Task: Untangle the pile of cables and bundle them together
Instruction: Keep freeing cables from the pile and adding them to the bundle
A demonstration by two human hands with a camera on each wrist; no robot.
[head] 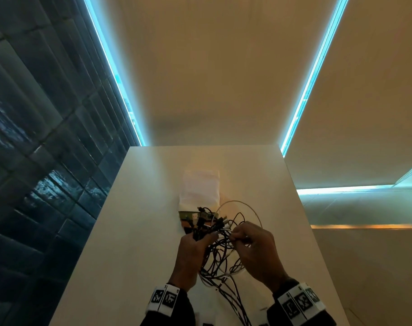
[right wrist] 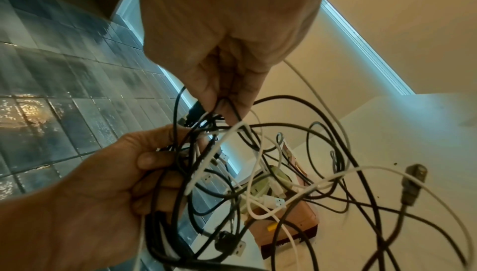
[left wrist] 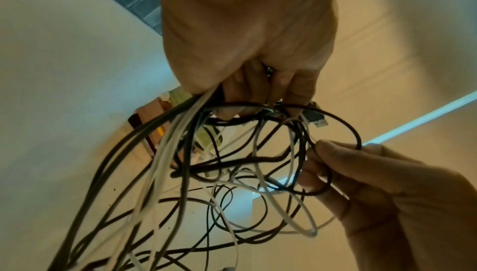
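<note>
Above table, hands (head: 226, 252) grip cables (head: 220, 262).

I see a dim, warm amber room cut by cold cyan light strips (head: 111, 74) that glare and bloom. Wide-angle bending warps my edges; both wrist views are soft and motion-blurred, with glints on the dark tiles (right wrist: 31, 112).

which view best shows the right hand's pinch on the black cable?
Right wrist: the right hand pinches the black cable close up, fingers plainly visible. Left wrist shows the pinch side-on. Head view shows mostly the hand's back.
</note>
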